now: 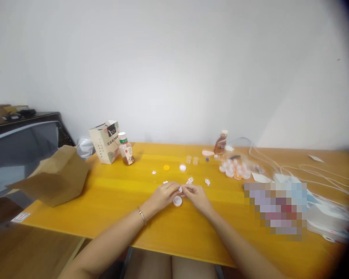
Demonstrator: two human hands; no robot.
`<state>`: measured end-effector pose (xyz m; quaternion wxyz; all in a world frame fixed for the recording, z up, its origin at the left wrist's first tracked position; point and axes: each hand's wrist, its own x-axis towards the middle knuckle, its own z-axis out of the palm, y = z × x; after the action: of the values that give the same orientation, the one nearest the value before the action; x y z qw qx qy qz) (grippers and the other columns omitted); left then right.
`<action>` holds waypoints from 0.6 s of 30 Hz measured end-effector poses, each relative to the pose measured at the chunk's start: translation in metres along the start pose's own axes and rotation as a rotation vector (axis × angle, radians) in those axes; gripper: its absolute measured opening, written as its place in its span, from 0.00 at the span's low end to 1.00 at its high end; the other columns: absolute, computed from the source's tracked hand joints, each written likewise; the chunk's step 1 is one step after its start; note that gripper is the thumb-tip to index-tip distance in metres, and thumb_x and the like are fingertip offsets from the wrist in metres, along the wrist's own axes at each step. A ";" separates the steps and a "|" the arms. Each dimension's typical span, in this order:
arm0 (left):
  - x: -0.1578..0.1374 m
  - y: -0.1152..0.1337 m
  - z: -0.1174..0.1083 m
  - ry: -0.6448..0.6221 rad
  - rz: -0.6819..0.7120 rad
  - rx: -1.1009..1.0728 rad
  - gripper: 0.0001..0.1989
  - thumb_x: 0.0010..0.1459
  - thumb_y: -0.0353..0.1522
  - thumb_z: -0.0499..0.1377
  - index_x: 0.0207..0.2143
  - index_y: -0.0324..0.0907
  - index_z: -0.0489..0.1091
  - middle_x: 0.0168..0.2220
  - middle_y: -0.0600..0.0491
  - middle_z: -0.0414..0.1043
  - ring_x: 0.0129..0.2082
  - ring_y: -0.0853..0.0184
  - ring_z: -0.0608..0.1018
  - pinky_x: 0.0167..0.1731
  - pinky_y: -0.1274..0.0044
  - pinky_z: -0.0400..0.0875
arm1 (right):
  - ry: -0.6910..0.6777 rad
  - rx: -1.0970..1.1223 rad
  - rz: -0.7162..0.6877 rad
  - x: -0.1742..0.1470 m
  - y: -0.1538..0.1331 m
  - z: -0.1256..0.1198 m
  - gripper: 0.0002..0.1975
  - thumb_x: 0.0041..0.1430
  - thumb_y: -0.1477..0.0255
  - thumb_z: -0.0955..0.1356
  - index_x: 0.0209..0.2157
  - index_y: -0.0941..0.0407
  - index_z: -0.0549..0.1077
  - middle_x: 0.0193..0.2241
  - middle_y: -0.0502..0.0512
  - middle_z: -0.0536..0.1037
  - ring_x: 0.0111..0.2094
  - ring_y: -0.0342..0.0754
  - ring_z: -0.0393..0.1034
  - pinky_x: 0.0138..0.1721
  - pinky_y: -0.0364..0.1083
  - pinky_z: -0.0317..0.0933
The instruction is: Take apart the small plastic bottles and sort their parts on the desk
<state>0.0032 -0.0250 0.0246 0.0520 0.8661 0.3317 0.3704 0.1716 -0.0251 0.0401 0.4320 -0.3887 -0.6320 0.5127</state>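
Note:
My left hand [164, 195] and my right hand [198, 197] meet over the middle of the wooden table [171, 228]. Both have their fingers closed around a small white piece [180, 189], too small and blurred to name further. Just below the fingertips sits a shallow round white lid or dish [177, 200]. Small white pieces [190, 180] lie in a loose cluster behind my hands, and another white piece [207, 182] rests to the right. Farther back are a yellow disc [166, 167] and a white round lid [182, 167].
A brown paper bag [58, 176], a printed carton bag [106, 143] and a labelled bottle [126, 150] stand on the left. At right are an amber bottle [220, 143], several small round containers [235, 169], white cables [317, 170] and a blurred-out patch [276, 211].

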 end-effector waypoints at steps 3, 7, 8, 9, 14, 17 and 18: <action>-0.001 -0.003 0.002 -0.013 0.013 0.025 0.10 0.61 0.34 0.49 0.43 0.41 0.66 0.39 0.48 0.72 0.39 0.67 0.74 0.40 0.75 0.69 | -0.010 -0.051 -0.019 -0.001 0.001 0.001 0.17 0.48 0.58 0.66 0.31 0.55 0.77 0.30 0.53 0.79 0.34 0.53 0.73 0.40 0.52 0.66; -0.002 -0.006 0.004 -0.025 0.021 0.031 0.10 0.61 0.33 0.49 0.42 0.41 0.66 0.38 0.48 0.72 0.38 0.67 0.74 0.39 0.75 0.70 | -0.057 -0.125 -0.057 -0.002 0.006 -0.001 0.16 0.53 0.59 0.63 0.34 0.55 0.76 0.31 0.51 0.79 0.36 0.54 0.72 0.42 0.53 0.64; -0.003 -0.006 0.004 -0.025 0.021 0.027 0.10 0.61 0.33 0.49 0.42 0.42 0.67 0.38 0.49 0.72 0.38 0.67 0.74 0.39 0.75 0.70 | -0.065 -0.146 -0.070 -0.002 0.007 -0.001 0.17 0.53 0.60 0.62 0.34 0.55 0.76 0.31 0.50 0.78 0.36 0.54 0.72 0.42 0.52 0.64; -0.003 -0.007 0.004 -0.024 0.021 0.024 0.10 0.61 0.33 0.49 0.42 0.42 0.67 0.38 0.49 0.72 0.37 0.67 0.74 0.39 0.75 0.70 | -0.069 -0.167 -0.082 -0.002 0.009 -0.001 0.17 0.54 0.60 0.62 0.35 0.55 0.76 0.31 0.50 0.78 0.36 0.54 0.72 0.41 0.52 0.64; -0.004 -0.007 0.006 -0.018 0.025 0.027 0.10 0.61 0.32 0.49 0.42 0.42 0.66 0.38 0.49 0.72 0.38 0.67 0.74 0.40 0.75 0.70 | -0.037 -0.238 -0.085 -0.002 0.013 -0.002 0.17 0.55 0.60 0.61 0.33 0.55 0.76 0.29 0.50 0.78 0.37 0.53 0.71 0.40 0.50 0.64; -0.004 -0.006 0.007 -0.022 0.014 -0.001 0.10 0.61 0.33 0.49 0.42 0.42 0.66 0.39 0.49 0.71 0.38 0.67 0.74 0.40 0.76 0.69 | -0.007 -0.194 -0.059 -0.002 0.012 -0.001 0.16 0.54 0.62 0.61 0.32 0.55 0.76 0.29 0.50 0.78 0.36 0.53 0.72 0.40 0.50 0.65; -0.004 -0.006 0.007 -0.026 0.009 -0.016 0.10 0.61 0.33 0.49 0.43 0.42 0.65 0.39 0.49 0.71 0.39 0.67 0.74 0.40 0.76 0.69 | 0.006 -0.171 -0.045 -0.001 0.011 -0.001 0.15 0.53 0.62 0.62 0.32 0.56 0.76 0.29 0.51 0.78 0.36 0.53 0.72 0.40 0.50 0.65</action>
<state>0.0031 -0.0220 0.0152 0.0614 0.8719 0.3242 0.3619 0.1731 -0.0243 0.0289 0.4105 -0.4113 -0.6809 0.4458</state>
